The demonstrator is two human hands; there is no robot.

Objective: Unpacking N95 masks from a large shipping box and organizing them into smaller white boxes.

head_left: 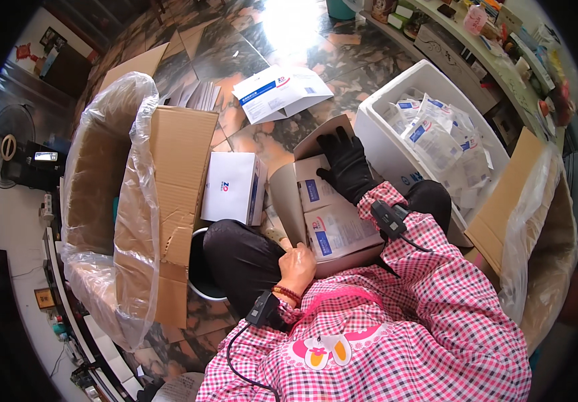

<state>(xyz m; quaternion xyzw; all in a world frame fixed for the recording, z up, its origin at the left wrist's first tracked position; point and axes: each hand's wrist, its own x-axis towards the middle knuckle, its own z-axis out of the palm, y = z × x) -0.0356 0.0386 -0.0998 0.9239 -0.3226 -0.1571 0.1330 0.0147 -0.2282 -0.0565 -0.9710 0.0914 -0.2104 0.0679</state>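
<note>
A small open carton (347, 262) sits between my knees, packed with white packets (340, 229) that carry blue panels. My left hand (296, 269), bare with a beaded bracelet at the wrist, is closed at the carton's near left corner, its thumb along the edge. Just past that thumb shows a tan piece (274, 234) that I cannot make out. Over the carton's far right side lies my right hand (348, 164) in a black glove, open with fingers spread against the raised far flap (309, 143).
Left of the carton stands a closed white box (230, 187); flattened white box blanks (282, 94) lie beyond. A foam box (367, 127) of white packets (440, 137) is at right. Large plastic-lined cartons stand at left (171, 201) and right (503, 208). A bucket (198, 288) is by my left knee.
</note>
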